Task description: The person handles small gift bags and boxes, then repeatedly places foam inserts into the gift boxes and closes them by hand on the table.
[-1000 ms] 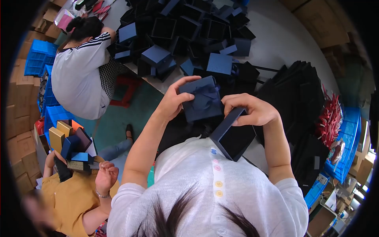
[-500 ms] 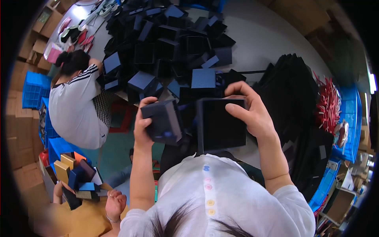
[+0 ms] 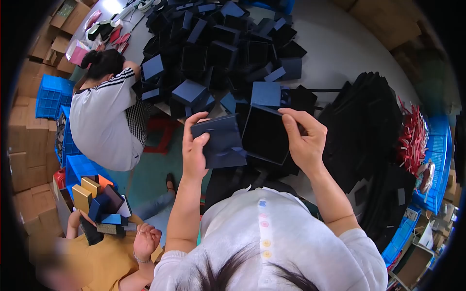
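Observation:
My left hand [image 3: 195, 148] grips a dark blue box part [image 3: 221, 153], thumb on its near face and fingers behind it. A strip like ribbon lies across its lower edge. Directly to the right is an open box part [image 3: 266, 135] with a black inside facing up and a blue rim. My right hand [image 3: 307, 136] pinches that part's upper right corner between thumb and fingers. The two parts touch or overlap along their inner edges; whether they are joined I cannot tell. A blue box [image 3: 266, 93] lies on the table just beyond them.
A large heap of dark blue boxes [image 3: 208, 53] covers the table ahead. Black sheets [image 3: 361, 126] are stacked at right, beside red ribbons [image 3: 412, 138] and a blue crate [image 3: 439, 165]. One person [image 3: 104, 121] sits at left; another, in yellow [image 3: 104, 262], holds boxes at lower left.
The left box part has turned to show its broad face. My right hand has shifted from the open part's side to a pinch at its corner, and that part has tilted.

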{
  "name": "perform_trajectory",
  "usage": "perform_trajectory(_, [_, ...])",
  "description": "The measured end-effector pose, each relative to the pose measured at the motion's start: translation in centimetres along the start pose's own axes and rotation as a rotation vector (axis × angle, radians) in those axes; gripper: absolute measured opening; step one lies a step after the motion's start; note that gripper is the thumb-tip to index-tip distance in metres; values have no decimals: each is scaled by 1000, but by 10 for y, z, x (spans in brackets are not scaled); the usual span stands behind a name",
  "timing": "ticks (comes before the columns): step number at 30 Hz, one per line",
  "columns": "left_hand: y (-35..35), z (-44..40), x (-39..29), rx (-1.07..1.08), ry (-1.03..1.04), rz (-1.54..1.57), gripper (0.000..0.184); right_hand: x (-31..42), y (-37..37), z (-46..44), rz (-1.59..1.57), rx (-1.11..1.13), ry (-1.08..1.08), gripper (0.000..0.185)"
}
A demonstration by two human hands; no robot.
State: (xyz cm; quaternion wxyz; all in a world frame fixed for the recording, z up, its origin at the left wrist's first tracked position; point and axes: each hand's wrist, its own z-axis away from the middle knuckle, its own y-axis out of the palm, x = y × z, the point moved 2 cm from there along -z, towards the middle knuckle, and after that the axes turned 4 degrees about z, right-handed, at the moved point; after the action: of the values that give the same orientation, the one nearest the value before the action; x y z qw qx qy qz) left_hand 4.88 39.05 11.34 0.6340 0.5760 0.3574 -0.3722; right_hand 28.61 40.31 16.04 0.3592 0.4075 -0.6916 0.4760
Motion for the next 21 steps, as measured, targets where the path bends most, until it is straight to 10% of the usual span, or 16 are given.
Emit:
perform_trajectory(9, [6,0,-12,161,6,-247,41,2,6,13,98,221,-124,11])
perform_trajectory(16, [25,21,29,53,7,-110,49,-11,58,38,-443,380,173,85])
perform_trajectory(21, [6,30,34,-116,-77,-108,40,-26,65,12,-513,715,194,68])
